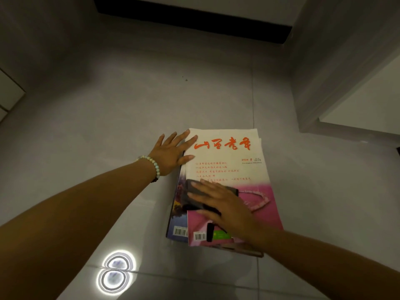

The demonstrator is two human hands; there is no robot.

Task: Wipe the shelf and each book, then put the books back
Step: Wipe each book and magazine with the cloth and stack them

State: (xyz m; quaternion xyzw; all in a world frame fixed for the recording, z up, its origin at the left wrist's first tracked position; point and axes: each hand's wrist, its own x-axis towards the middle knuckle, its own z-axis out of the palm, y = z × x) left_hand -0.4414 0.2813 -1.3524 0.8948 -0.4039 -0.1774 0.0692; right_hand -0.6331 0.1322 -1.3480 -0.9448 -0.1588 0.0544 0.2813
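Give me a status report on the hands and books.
Left hand flat on corner of top magazine. Right hand pressing dark cloth on its cover. Nothing blocking.

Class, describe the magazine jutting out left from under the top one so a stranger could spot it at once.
On the grey tiled floor, find the white-and-pink magazine with red lettering, topmost of several. From under its left edge juts the blue-purple magazine, the only dark cover showing, with a barcode at its near corner.
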